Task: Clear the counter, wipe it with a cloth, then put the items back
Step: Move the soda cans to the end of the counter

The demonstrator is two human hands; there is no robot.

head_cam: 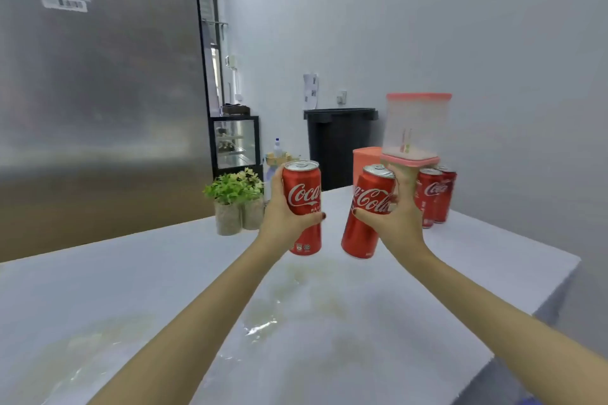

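Observation:
My left hand (283, 207) grips an upright red cola can (302, 187) above the white counter (164, 289). My right hand (399, 217) holds a second red cola can (367, 207), tilted slightly left, also lifted off the surface. Two more cola cans (434, 197) stand on the counter at the far right, just behind my right hand. Wet, yellowish smears (296, 299) show on the counter below my arms. No cloth is in view.
Two small potted plants (235, 204) stand at the counter's far edge. A clear container with a pink lid (416, 125) sits on a pink box (365, 161) behind the cans. A steel fridge (98, 92) fills the left; a black bin (339, 141) stands by the wall.

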